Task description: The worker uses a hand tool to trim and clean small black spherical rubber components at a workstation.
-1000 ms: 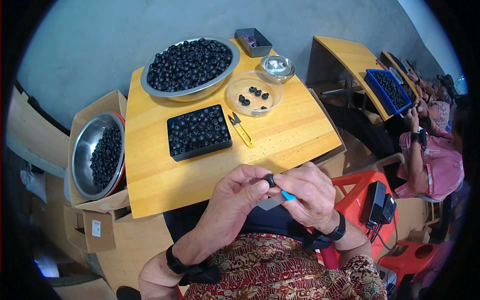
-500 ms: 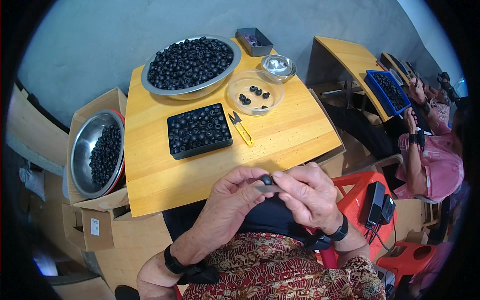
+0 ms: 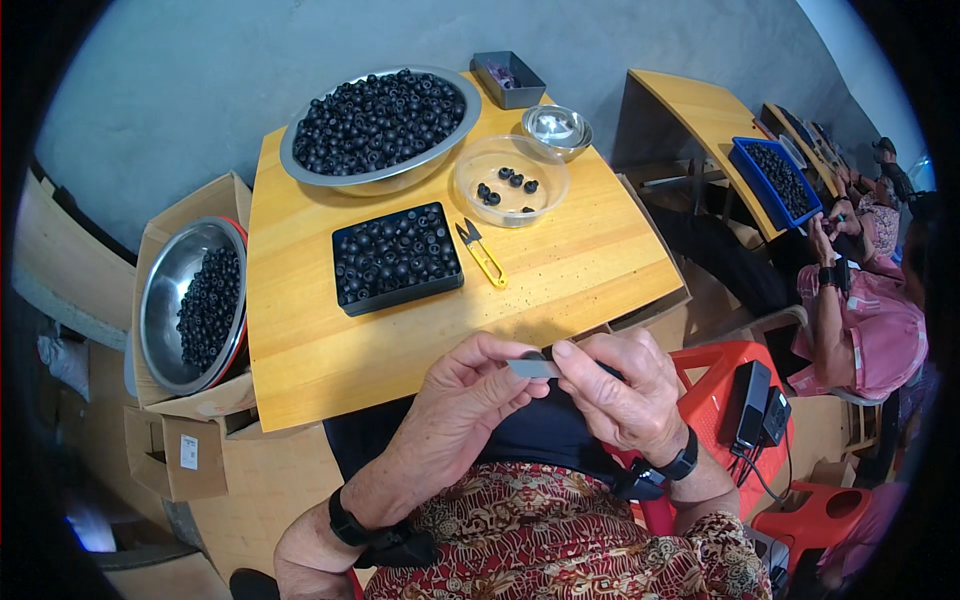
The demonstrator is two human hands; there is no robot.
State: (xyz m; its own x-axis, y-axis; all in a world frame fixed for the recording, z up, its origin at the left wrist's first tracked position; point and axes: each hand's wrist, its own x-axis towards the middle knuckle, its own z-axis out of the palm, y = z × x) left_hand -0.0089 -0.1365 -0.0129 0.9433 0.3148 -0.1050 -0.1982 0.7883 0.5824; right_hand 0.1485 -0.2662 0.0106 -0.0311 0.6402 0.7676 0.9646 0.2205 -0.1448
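My left hand (image 3: 462, 400) and my right hand (image 3: 622, 392) meet in front of my chest, just below the near edge of the wooden table (image 3: 560, 270). Between their fingertips they pinch a small flat grey piece (image 3: 532, 368) with a small black round part (image 3: 536, 355) against it. On the table just beyond lie a black tray (image 3: 396, 258) filled with black round parts and yellow-handled snips (image 3: 482, 253).
A big metal bowl (image 3: 380, 128) of black parts, a clear bowl (image 3: 510, 180) with a few parts, a small metal bowl (image 3: 556, 128) and a grey box (image 3: 508, 80) stand further back. Another metal bowl (image 3: 190, 300) sits in a cardboard box at left. Other people work at a table on the right.
The blue tool seen in my right hand a second ago is out of sight. Both hands have closed together on the grey piece, shifting slightly.
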